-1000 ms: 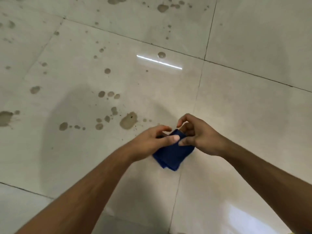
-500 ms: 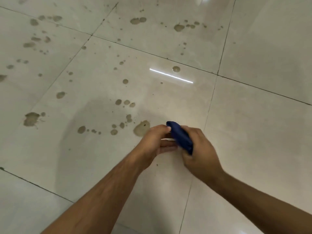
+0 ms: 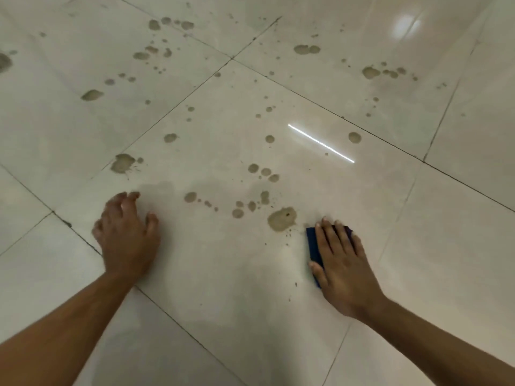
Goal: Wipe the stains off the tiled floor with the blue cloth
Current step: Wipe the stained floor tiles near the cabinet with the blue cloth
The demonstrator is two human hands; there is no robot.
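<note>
Blue cloth sits pressed flat under right hand, big stain just ahead-left; blurry left hand looks spread, holding nothing.

Glossy smooth tiled floor w/ dull brown stains; blue cloth looks soft, matt.

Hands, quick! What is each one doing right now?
Left hand: open, fingers spread, holding nothing, at the tiled floor.
Right hand: open, flat, pressing the blue cloth onto the floor.
</note>
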